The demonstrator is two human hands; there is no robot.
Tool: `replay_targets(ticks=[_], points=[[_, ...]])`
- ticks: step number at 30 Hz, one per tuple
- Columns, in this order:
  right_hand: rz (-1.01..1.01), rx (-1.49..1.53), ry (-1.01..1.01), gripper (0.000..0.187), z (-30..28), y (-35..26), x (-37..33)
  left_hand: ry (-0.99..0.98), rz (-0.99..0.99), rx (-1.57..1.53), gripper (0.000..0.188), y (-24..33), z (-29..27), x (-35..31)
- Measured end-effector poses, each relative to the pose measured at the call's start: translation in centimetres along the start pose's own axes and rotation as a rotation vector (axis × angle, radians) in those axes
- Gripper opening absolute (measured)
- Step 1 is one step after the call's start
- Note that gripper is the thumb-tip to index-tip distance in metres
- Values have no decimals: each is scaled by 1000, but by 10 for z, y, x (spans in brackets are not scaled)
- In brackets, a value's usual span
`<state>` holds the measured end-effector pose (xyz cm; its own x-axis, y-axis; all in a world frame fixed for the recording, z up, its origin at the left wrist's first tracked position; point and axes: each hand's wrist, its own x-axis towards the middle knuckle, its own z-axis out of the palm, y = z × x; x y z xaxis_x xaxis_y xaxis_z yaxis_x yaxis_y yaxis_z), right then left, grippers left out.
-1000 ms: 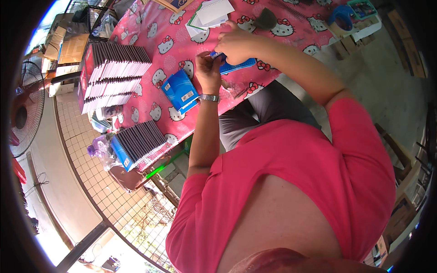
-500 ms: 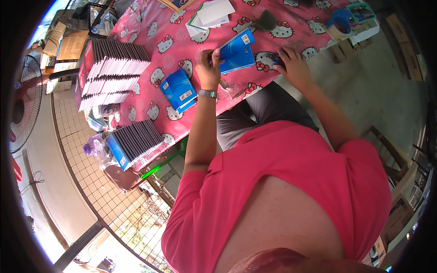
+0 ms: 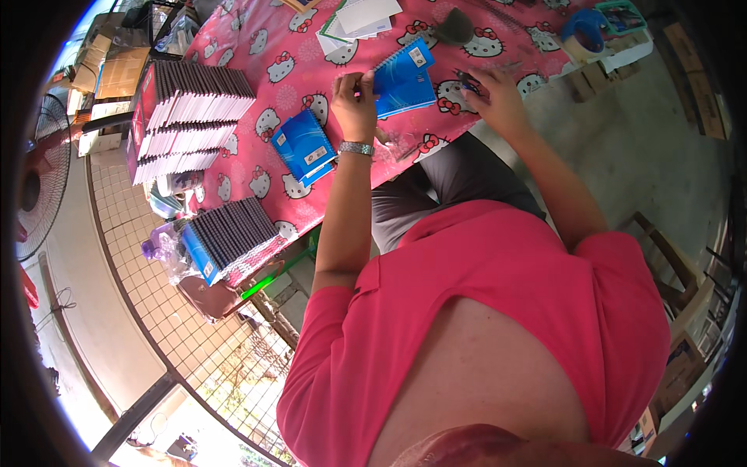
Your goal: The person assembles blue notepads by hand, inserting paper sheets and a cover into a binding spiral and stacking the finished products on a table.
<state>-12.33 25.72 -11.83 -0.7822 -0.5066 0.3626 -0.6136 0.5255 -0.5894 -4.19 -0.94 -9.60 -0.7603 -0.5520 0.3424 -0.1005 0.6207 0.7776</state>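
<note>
A blue spiral-bound notebook [image 3: 405, 84] lies slanted on the table in front of me, its coil along the upper left edge. At its left edge, my left hand [image 3: 355, 105], with a metal watch on the wrist, is closed with fingertips pinched; what is between them is too small to make out. To the right of the notebook, my right hand [image 3: 498, 97] curls around a small dark tool [image 3: 468, 82], partly hidden by the fingers. More blue notebooks [image 3: 303, 146] lie overlapped left of my left wrist.
A tall stack of spiral notebooks [image 3: 191, 109] stands at the left, with a lower stack of blue-covered ones [image 3: 233, 237] nearer. Loose white sheets [image 3: 366, 17] and a dark rounded object [image 3: 454, 28] lie farther back. A blue tape dispenser [image 3: 583, 33] sits far right. A fan [image 3: 43, 179] stands at left.
My right hand has shifted slightly up and left, turning the small dark tool upward. My left hand has moved slightly up and left, still pinched beside the notebook.
</note>
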Motion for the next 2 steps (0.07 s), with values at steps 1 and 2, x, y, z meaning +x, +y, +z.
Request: replay_targets(ticks=[1,2], points=[[10,47,14,50,-3,-8,0,-13,-24,48,18,-4,-1,-1],[22,89,27,51,-15,-28,4,-29,-48,92,21,-6,-1,-2]])
